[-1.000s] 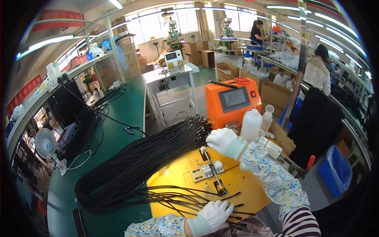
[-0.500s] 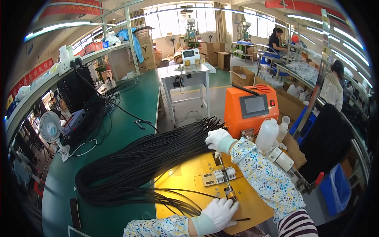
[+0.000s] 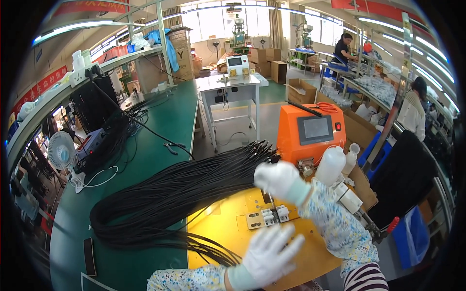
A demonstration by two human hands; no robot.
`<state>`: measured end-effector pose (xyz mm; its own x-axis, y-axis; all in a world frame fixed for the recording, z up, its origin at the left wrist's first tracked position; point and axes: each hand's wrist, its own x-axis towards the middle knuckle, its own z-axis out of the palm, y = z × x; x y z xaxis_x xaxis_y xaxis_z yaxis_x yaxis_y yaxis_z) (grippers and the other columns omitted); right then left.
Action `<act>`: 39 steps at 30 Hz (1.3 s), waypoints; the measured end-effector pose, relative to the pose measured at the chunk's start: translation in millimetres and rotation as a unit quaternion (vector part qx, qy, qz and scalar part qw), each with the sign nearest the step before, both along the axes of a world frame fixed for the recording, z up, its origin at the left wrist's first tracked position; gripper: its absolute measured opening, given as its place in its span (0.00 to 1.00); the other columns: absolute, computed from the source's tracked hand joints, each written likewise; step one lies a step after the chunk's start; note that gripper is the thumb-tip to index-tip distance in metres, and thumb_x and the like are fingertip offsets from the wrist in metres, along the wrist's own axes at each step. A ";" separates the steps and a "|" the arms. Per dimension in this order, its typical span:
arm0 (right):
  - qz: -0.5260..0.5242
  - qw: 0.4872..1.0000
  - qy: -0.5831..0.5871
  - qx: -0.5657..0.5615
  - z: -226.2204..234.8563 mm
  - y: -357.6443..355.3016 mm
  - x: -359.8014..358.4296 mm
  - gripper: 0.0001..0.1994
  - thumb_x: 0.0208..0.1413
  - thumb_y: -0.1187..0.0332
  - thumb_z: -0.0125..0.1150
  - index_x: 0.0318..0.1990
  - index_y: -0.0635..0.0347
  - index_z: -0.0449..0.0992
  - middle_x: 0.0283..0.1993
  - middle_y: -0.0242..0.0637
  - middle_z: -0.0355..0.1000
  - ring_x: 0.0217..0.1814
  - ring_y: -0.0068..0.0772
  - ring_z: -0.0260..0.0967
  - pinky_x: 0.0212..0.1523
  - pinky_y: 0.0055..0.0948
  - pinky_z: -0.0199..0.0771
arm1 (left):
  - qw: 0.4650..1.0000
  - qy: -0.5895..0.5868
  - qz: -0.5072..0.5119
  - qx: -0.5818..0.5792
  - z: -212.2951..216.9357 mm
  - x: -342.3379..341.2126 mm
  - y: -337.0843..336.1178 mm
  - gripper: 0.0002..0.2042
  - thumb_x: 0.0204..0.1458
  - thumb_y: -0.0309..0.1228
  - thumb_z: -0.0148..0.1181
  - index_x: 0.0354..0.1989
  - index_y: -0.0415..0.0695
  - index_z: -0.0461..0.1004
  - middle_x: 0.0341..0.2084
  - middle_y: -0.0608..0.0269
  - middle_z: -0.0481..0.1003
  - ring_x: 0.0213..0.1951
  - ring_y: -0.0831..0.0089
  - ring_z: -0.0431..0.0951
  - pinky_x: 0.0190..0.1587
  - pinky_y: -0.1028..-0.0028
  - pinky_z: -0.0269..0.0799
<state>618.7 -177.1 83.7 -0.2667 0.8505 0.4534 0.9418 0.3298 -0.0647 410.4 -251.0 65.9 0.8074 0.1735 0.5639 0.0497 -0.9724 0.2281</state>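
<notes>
Two white-gloved hands are over the yellow machine plate [image 3: 315, 252]. My left hand [image 3: 272, 254] is above its near part, fingers spread, with nothing seen in it. Smeared by motion, my right hand [image 3: 280, 182] is beside the tip end of a thick bundle of black cables [image 3: 160, 201]; its grip cannot be made out. The bundle loops to the left, and several strands [image 3: 213, 245] run back toward my left hand. Between the hands, a metal fixture with white blocks [image 3: 268, 217] is fixed to the plate, its near end hidden by my left hand.
An orange machine with a screen [image 3: 310, 136] stands beyond my right hand, with a white bottle [image 3: 331, 164] beside it. Pliers [image 3: 174, 147], a small fan [image 3: 62, 150] and a dark flat object [image 3: 90, 257] are on the green table [image 3: 162, 116]. Two people work at the far right.
My left hand has lifted off the fixture's near end and its fingers have spread. My right hand has shifted slightly right and nearer, blurring. A short cable end beside my left hand is no longer visible.
</notes>
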 end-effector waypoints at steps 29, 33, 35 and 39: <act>0.006 0.935 0.327 -0.134 -62.1 -89.4 17.1 0.08 0.55 0.63 0.61 0.36 0.58 0.77 0.33 0.40 0.74 0.36 0.44 0.73 0.38 0.36 0.73 | 0.941 -0.004 0.077 -0.329 -54.7 25.7 74.2 0.10 0.51 0.25 0.61 0.42 0.41 0.79 0.30 0.56 0.77 0.32 0.59 0.79 0.36 0.70 0.75; 0.007 0.946 0.308 -0.100 -67.6 -85.2 19.2 0.07 0.54 0.64 0.61 0.35 0.57 0.77 0.32 0.38 0.73 0.36 0.44 0.72 0.37 0.37 0.73 | 0.966 0.019 0.119 -0.230 -56.2 25.8 74.3 0.11 0.49 0.25 0.61 0.42 0.42 0.80 0.27 0.60 0.75 0.29 0.62 0.77 0.33 0.70 0.74; 0.008 0.979 0.203 -0.029 -69.5 -82.6 17.3 0.05 0.53 0.67 0.61 0.34 0.58 0.76 0.31 0.37 0.73 0.34 0.44 0.72 0.37 0.37 0.72 | 0.975 0.028 0.131 -0.175 -58.2 25.6 74.8 0.11 0.48 0.25 0.61 0.42 0.43 0.80 0.25 0.61 0.74 0.28 0.63 0.76 0.32 0.69 0.73; -0.002 0.987 0.162 -0.022 -74.3 -78.4 16.8 0.04 0.51 0.67 0.61 0.32 0.55 0.75 0.30 0.35 0.72 0.35 0.43 0.71 0.36 0.38 0.71 | 0.991 0.034 0.126 -0.009 -64.7 23.6 79.2 0.14 0.47 0.24 0.59 0.44 0.46 0.79 0.22 0.66 0.70 0.25 0.67 0.72 0.29 0.69 0.71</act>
